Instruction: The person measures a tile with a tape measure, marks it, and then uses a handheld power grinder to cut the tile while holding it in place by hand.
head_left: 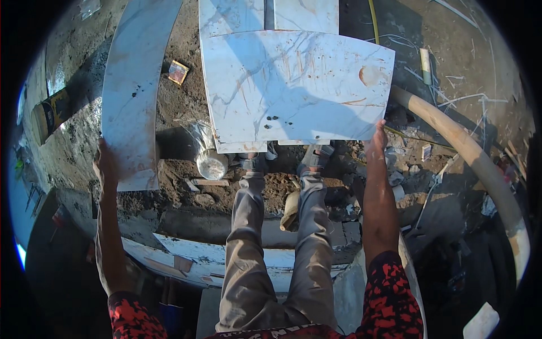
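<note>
My left hand (105, 164) holds the left edge of a long, narrow white marble-patterned tile strip (131, 85), near its lower end; most of its fingers are hidden. At the lower right corner of a wide marble-patterned tile (299, 79), my right hand (376, 138) is closed on the edge, fingertips showing at the corner. That wide tile has a curved top edge, rusty streaks and a few dark crumbs. It overlaps more white tile pieces (307, 14) that stick out behind and below it. A gap of bare dirt separates the strip from the wide tile.
Between strip and tile lie a small box (178, 72) and a white bucket (213, 165). A dark cylindrical container (49, 116) rests at left. At right a thick pale pipe (468, 144) curves past rubble and loose cords. Below runs a ledge with tile pieces (183, 263).
</note>
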{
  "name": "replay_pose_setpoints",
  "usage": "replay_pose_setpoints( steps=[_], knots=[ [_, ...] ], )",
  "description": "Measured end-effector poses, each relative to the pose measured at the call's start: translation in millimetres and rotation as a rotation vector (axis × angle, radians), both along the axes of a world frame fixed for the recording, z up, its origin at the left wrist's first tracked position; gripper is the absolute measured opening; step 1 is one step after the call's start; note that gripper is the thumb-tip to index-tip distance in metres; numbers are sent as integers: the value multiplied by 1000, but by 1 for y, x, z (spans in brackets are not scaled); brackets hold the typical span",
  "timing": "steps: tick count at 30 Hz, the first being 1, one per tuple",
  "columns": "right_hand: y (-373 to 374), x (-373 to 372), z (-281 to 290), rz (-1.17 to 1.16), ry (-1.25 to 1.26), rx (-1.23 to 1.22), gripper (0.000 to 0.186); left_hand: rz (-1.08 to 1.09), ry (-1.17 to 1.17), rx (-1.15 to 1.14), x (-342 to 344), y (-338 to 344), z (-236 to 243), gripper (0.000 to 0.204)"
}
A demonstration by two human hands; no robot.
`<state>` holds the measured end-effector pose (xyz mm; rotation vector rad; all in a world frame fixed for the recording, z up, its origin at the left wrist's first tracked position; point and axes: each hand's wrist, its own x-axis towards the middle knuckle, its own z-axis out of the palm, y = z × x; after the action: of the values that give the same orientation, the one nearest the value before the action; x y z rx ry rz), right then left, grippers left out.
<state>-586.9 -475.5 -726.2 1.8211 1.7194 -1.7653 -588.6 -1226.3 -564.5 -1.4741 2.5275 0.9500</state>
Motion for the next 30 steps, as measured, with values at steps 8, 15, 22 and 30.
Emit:
replay_pose_setpoints(
  steps=[8, 15, 22, 30],
  knots=[
    [32, -29, 25, 9, -75, 232, 77, 203, -21, 224, 72, 97, 71, 59],
    [-4, -60, 56, -14, -11, 150, 72, -34, -185, 319, 127, 157, 104, 64],
    [-97, 25, 62, 788, -165, 214, 78, 19, -390, 413, 134, 209, 141, 67],
    [-142, 21, 58, 776, -113, 244, 79, 52, -278, 421, 131, 239, 156, 64]
  ],
)
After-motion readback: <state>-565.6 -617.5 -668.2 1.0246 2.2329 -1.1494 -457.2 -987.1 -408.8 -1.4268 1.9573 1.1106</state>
